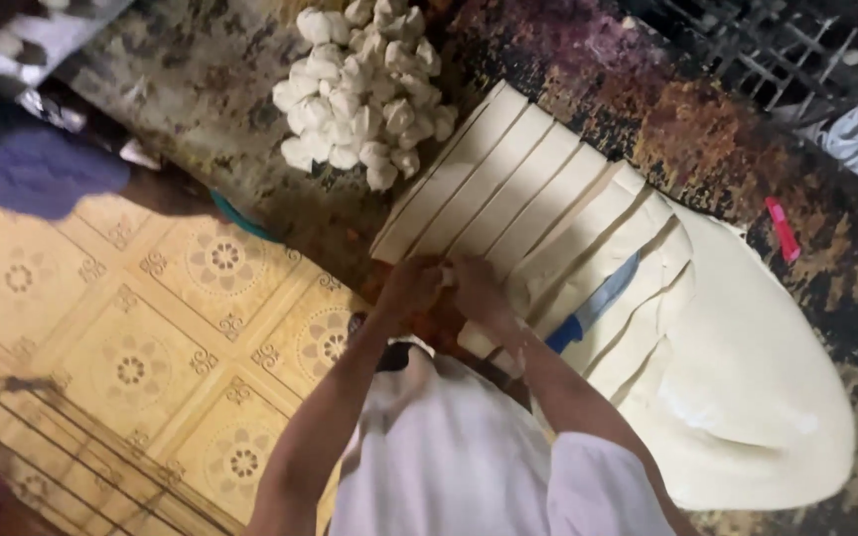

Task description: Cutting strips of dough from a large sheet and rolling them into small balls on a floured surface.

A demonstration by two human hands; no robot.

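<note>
A small piece of dough [446, 275] sits pinched between the two hands at the near end of the cut dough strips [508, 189] — the left hand [409, 288] closes its fingers on it from one side, the right hand [479, 290] from the other, both grasping the same bit. Those strips lie side by side, sliced from a big sheet of pale dough [747, 377] that spreads away from them toward the right and rounds off at its far end. On the sheet, just beside the right hand, rests a knife [596, 303] with a blue handle, its blade pointing away from the hands. Beyond the strips, at their far end, is a heap of small white dough pieces [364, 84]. All of it lies on a dark, mottled worktop [667, 119] — a small pink object [783, 229] lies on it past the sheet. Left of the strips, below the worktop's edge, is a yellow patterned tile floor [131, 337].
</note>
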